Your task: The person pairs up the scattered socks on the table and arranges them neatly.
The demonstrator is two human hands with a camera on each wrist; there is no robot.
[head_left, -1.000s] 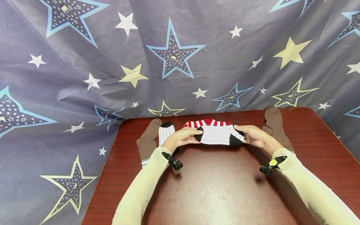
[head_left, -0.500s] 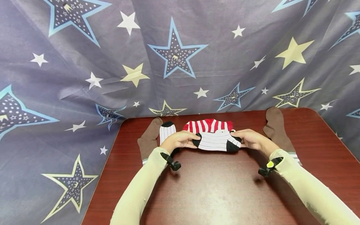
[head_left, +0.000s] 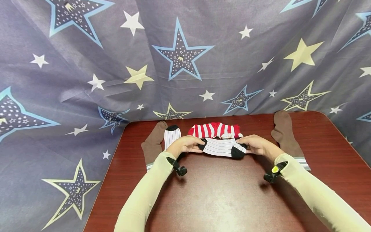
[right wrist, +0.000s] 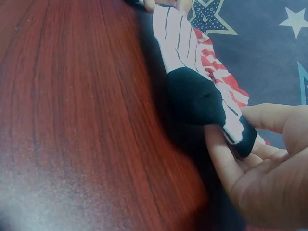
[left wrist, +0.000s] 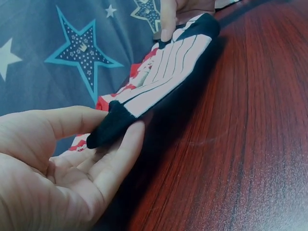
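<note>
A white ankle sock (head_left: 218,147) with thin dark stripes and black toe, heel and cuff is stretched sideways between both hands, close over the table. My left hand (head_left: 186,144) pinches its black toe (left wrist: 113,126) between thumb and fingers. At the other end my right hand (head_left: 255,145) pinches the black cuff (right wrist: 247,139), the black heel (right wrist: 195,96) hanging beside the fingertips. Directly behind it lies a red-and-white striped sock (head_left: 215,130). A second white striped sock (head_left: 172,136) with a black end lies left, partly hidden by my left hand.
On the reddish-brown wooden table (head_left: 220,193), a brown sock (head_left: 153,145) lies at the left and another brown sock (head_left: 285,135) at the right, with pale bands at the cuffs. A grey star-patterned cloth (head_left: 185,96) hangs along the back edge.
Both hands have brought the white striped sock lower and toward me, uncovering more of the red-and-white sock behind it. The grip at both ends stays the same.
</note>
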